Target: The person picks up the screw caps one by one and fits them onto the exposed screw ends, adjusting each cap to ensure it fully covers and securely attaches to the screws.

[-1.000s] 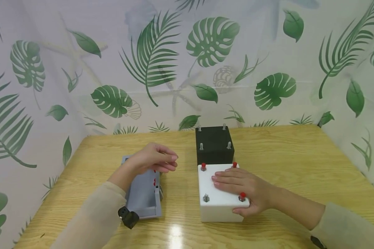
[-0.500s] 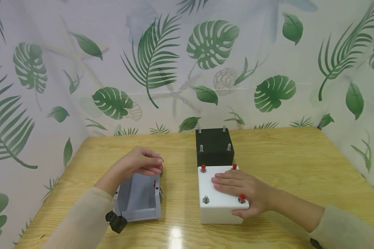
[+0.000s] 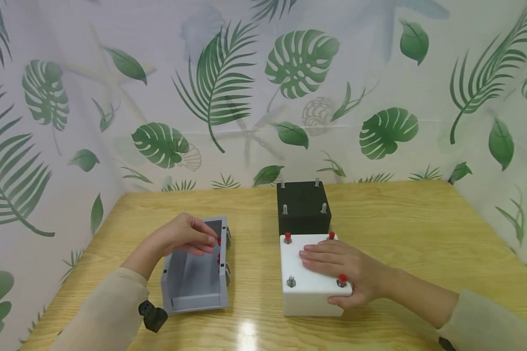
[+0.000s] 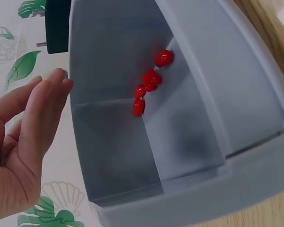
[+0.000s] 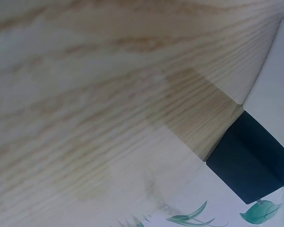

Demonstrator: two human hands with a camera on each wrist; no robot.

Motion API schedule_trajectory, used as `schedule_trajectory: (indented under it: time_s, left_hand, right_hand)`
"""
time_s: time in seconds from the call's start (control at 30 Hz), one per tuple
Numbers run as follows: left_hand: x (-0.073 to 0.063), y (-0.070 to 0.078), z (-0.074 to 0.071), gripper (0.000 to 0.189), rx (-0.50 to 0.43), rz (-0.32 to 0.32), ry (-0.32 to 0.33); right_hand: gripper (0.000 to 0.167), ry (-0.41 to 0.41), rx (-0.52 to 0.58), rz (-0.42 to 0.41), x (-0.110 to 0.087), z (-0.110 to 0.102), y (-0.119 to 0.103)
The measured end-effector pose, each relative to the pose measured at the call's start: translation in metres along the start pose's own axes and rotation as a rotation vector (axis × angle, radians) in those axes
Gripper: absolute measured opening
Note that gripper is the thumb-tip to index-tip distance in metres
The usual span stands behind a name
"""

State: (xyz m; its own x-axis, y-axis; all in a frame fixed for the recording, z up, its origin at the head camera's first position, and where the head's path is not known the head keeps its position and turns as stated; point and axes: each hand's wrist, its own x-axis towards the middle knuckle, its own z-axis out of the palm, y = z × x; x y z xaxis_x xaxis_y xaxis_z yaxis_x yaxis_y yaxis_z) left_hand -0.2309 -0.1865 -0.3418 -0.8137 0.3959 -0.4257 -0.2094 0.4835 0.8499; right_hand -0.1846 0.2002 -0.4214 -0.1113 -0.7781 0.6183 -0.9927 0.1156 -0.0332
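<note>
My left hand (image 3: 186,236) hovers over a grey open-front bin (image 3: 193,302) on the left, fingers loosely extended and nothing seen in them. In the left wrist view the hand (image 4: 26,127) is beside the bin's wall, and several small red caps (image 4: 151,79) lie along an inner corner. My right hand (image 3: 347,265) rests flat on top of a white box (image 3: 309,304), its thumb against the box's lower right side. Three of the box's corner bolts carry red caps (image 3: 342,280); the front left bolt (image 3: 291,281) is bare metal.
Directly behind the white box stands a black box (image 3: 303,200) with bare bolts at its corners. Both are on a wood-grain table (image 3: 404,214). A leaf-patterned cloth (image 3: 228,73) hangs behind and at the sides.
My left hand has moved left and slightly downward, from the bin's right side to over its inside. The right hand stays on the white box.
</note>
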Motion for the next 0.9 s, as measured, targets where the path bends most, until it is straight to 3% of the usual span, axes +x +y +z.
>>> schedule_trajectory:
  time_s: [0.2,0.47,0.9]
  left_hand:
    - [0.001,-0.005,0.001,0.029,0.055,-0.05,0.031]
    - [0.012,-0.017,0.011,0.023,0.165,-0.07,0.032]
    - [0.03,-0.031,0.02,0.028,0.228,-0.086,0.094]
  right_hand:
    - [0.062,-0.002,0.002,-0.003,-0.001,0.001,0.0]
    - [0.062,-0.002,0.0,0.001,-0.001,-0.001,0.0]
    - [0.062,-0.004,0.006,-0.007,-0.001,-0.001,0.0]
